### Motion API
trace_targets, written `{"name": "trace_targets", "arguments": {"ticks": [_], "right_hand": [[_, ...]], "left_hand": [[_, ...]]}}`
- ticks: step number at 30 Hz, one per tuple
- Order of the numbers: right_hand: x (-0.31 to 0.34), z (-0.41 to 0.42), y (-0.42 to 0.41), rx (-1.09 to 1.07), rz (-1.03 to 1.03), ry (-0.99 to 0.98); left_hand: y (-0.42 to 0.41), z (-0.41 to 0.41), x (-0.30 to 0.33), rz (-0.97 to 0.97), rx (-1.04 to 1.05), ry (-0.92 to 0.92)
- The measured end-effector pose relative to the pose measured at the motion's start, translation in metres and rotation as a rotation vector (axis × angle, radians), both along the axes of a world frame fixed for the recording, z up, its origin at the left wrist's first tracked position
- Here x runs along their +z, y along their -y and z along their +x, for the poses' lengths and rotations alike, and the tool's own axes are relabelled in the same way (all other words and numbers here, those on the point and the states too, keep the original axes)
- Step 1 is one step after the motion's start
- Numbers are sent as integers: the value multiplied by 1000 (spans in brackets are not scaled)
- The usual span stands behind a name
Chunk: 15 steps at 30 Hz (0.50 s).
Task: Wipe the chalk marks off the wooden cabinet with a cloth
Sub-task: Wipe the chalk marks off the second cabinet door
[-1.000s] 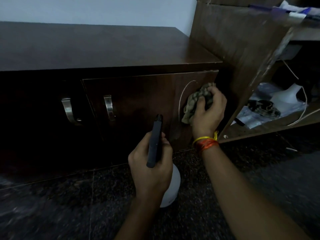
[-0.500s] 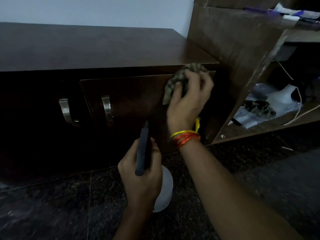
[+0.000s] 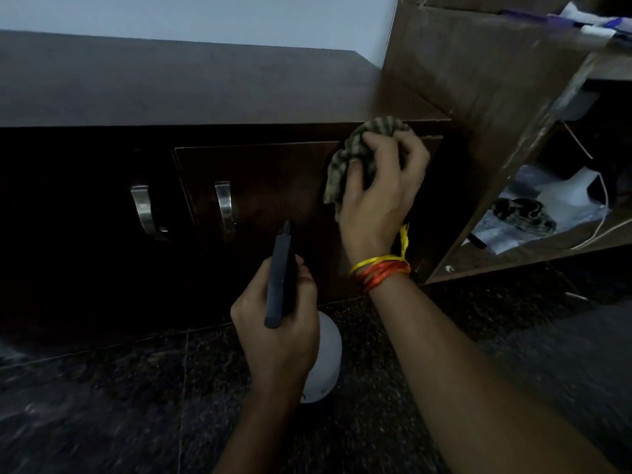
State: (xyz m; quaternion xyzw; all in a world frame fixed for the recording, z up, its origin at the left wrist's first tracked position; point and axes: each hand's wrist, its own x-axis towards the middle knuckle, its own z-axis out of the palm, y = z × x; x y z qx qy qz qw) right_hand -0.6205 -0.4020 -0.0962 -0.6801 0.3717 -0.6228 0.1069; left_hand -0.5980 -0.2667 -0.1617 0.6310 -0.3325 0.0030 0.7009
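Head view shows the right hand [image 3: 379, 196], fingers clamped on the bunched cloth [image 3: 359, 148], now at the top right corner of the cabinet door [image 3: 273, 206], up from mid-door a second ago. The white chalk arc seen there earlier no longer shows, so that stroke has probably cleared it. The left hand [image 3: 280, 323], below the door, grips a spray bottle [image 3: 325, 357]. The hand covers the wood beneath, and dim light could hide faint residue.
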Motion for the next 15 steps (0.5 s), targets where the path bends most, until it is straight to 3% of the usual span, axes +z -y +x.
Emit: {"name": "trace_targets", "arguments": {"ticks": [5, 12, 15], "right_hand": [[-9, -10, 15, 7, -39, -21], [-85, -26, 3, 12, 178, -175], [-81, -21, 0, 8, 187, -150]], "left_hand": [[3, 0, -5, 9, -15, -4], [-5, 6, -25, 76, -7, -24], [-8, 12, -28, 106, 13, -5]]}}
